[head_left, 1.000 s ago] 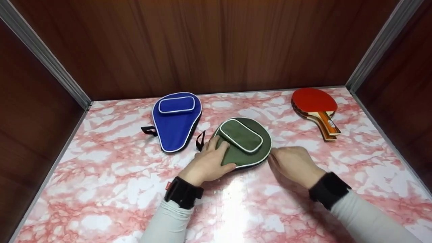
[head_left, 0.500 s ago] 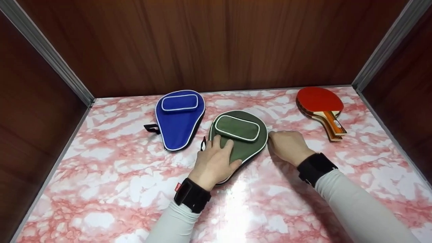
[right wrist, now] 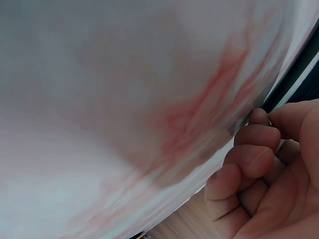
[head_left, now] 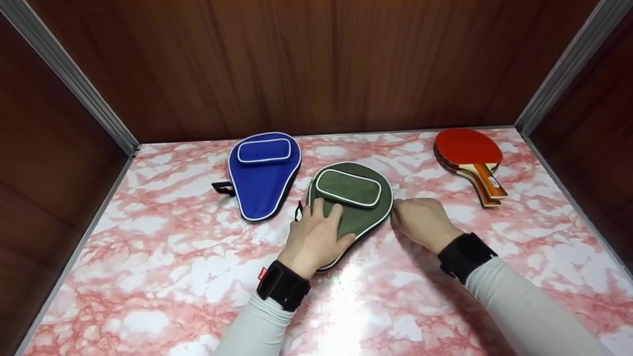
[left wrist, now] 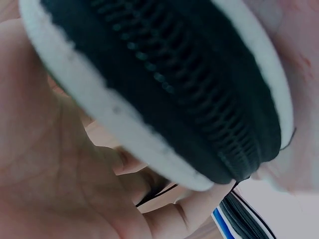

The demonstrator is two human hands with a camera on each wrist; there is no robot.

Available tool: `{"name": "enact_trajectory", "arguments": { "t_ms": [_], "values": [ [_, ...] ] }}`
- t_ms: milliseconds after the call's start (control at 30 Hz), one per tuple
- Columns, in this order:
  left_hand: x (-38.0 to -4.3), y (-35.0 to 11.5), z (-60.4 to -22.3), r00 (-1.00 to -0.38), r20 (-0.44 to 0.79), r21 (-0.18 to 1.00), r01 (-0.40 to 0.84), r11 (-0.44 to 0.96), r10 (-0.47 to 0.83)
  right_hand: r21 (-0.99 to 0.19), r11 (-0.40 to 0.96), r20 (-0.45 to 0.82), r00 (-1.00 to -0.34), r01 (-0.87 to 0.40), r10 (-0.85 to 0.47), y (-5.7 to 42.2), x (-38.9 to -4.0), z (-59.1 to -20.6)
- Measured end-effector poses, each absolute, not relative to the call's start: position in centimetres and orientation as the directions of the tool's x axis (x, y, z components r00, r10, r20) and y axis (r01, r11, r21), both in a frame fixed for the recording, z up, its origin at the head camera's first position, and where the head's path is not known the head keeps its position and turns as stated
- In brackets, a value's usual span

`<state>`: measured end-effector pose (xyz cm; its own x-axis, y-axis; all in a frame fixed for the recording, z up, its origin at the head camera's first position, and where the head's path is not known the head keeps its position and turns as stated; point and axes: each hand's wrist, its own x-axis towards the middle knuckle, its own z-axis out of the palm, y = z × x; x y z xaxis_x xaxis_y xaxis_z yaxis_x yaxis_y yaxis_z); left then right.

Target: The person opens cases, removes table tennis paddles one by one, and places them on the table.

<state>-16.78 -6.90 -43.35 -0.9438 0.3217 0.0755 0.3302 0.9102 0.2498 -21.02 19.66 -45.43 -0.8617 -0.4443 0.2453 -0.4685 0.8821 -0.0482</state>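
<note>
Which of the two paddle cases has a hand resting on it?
The green case, to the right of the blue case: the left hand rests on it and the right hand is at its edge. No hand touches the blue one.

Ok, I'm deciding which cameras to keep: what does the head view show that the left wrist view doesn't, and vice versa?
Only the head view shows the stacked paddles, the right hand and the front pocket of the green case. Only the left wrist view shows the zipper teeth and the palm of the left hand. Both show the left hand, green case and blue case, the last only as a sliver from the wrist.
</note>
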Motion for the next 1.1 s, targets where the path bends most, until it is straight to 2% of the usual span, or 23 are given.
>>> {"name": "enact_trajectory", "arguments": {
  "t_ms": [333,733,1100],
  "values": [
    [-16.7,-6.9,-43.6,-0.939,0.104,0.250,0.343,0.905,0.328,-0.027,0.853,0.350,-0.804,-0.521,-0.480,19.0,-19.3,-46.1],
    [-16.7,-6.9,-43.5,-0.936,0.108,0.260,0.351,0.900,0.334,-0.011,0.824,0.378,-0.765,-0.566,-0.521,17.5,-17.3,-46.0],
    [-16.3,-6.3,-43.6,-0.933,0.138,0.215,0.356,0.909,0.333,0.008,0.797,0.401,-0.728,-0.604,-0.556,16.3,-16.1,-46.2]
  ]
}}
